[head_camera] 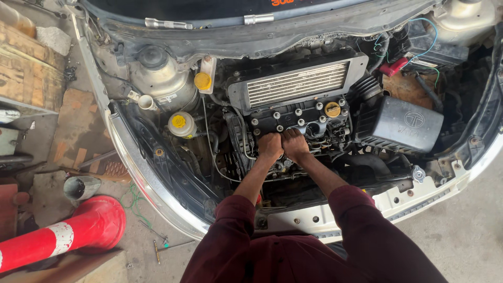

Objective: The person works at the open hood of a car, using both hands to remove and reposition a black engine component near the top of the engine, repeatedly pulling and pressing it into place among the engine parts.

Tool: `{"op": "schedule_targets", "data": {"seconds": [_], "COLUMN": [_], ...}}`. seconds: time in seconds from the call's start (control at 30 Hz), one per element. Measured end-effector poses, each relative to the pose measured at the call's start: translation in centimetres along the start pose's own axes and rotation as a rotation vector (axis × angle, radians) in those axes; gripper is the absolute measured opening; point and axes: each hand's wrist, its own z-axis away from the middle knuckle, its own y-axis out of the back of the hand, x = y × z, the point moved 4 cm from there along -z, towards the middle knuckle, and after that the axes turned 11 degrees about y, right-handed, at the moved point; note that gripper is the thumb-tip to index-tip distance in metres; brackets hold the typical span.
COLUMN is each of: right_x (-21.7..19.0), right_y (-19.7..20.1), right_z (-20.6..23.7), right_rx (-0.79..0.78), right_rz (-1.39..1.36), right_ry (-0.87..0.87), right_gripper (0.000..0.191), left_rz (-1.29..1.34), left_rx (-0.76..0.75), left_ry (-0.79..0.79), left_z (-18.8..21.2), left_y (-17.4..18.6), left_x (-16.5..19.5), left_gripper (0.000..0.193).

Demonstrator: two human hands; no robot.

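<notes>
I look down into an open car engine bay. My left hand [270,145] and my right hand [295,144] sit side by side, both clenched, low on the front of the black engine cover [296,118], just below its row of bolts. Whatever they grip is hidden under the fingers. A yellow oil filler cap [332,109] is on the cover to the right of my hands. Behind it lies a finned silver intercooler [296,82]. Maroon sleeves cover both my forearms.
A black air filter box [401,124] stands to the right, two yellow-capped reservoirs [181,123] to the left. The white front panel [419,191] runs below my arms. On the floor at left lie a red-and-white cone [78,230], a metal pipe end [81,187] and small tools [157,250].
</notes>
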Motion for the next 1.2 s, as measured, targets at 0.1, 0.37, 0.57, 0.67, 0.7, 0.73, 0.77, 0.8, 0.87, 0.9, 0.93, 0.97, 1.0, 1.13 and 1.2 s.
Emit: {"op": "schedule_targets", "data": {"seconds": [0.1, 0.37, 0.57, 0.67, 0.7, 0.73, 0.77, 0.8, 0.87, 0.9, 0.93, 0.97, 1.0, 1.13, 1.2], "right_x": [-0.4, -1.4, -4.2, -7.8, -9.2, -10.5, -11.7, -12.4, -13.0, -12.6, -12.6, -12.5, -12.3, -12.3, -12.1], "right_y": [0.7, 2.9, 4.1, 4.8, 4.5, 3.9, 3.3, 2.7, 1.6, 1.8, 1.9, 2.0, 1.8, 1.7, 1.5], "right_z": [-0.2, 0.1, 2.2, 4.7, 5.8, 7.1, 8.4, 9.4, 10.8, 10.9, 11.1, 11.0, 11.0, 11.1, 11.3], "right_rx": [-0.003, 0.021, -0.107, 0.041, 0.008, -0.048, -0.105, -0.136, -0.191, -0.071, 0.048, 0.172, 0.170, 0.218, 0.256], "right_rz": [0.035, 0.061, 0.025, -0.082, -0.109, -0.198, -0.291, -0.382, -0.559, -0.561, -0.572, -0.586, -0.578, -0.552, -0.589], "right_ry": [-0.023, -0.105, -0.338, -0.432, -0.468, -0.519, -0.570, -0.613, -0.689, -0.654, -0.622, -0.593, -0.603, -0.607, -0.649], "right_gripper": [0.032, 0.022, 0.087, 0.115, 0.124, 0.125, 0.127, 0.121, 0.109, 0.097, 0.085, 0.074, 0.070, 0.056, 0.051], "left_rz": [-0.002, 0.017, -0.052, 0.003, 0.035, 0.069, 0.070, 0.071, 0.078, 0.088, 0.089, 0.076, 0.064, 0.104, 0.100], "left_rx": [-0.016, 0.013, -0.068, 0.004, 0.012, 0.018, 0.024, 0.028, 0.044, 0.053, 0.055, 0.034, 0.018, 0.007, 0.000], "left_ry": [-0.005, -0.058, -0.053, -0.096, -0.095, -0.092, -0.064, -0.036, -0.016, -0.017, -0.017, -0.008, -0.001, 0.005, 0.012], "left_z": [0.1, 1.6, 4.3, 5.9, 6.3, 6.5, 6.6, 6.8, 6.7, 6.7, 6.8, 6.9, 6.7, 6.5, 6.4], "left_y": [0.2, 2.1, 2.2, 2.1, 2.0, 1.8, 1.7, 1.5, 1.6, 1.7, 1.7, 1.7, 1.8, 1.8, 1.5], "left_x": [0.0, -0.1, -0.6, -1.2, -1.3, -1.3, -1.4, -1.3, -1.1, -1.0, -1.1, -1.3, -1.3, -1.4, -1.5], "left_gripper": [0.029, 0.027, 0.054, 0.063, 0.066, 0.069, 0.068, 0.067, 0.065, 0.063, 0.062, 0.061, 0.060, 0.057, 0.056]}}
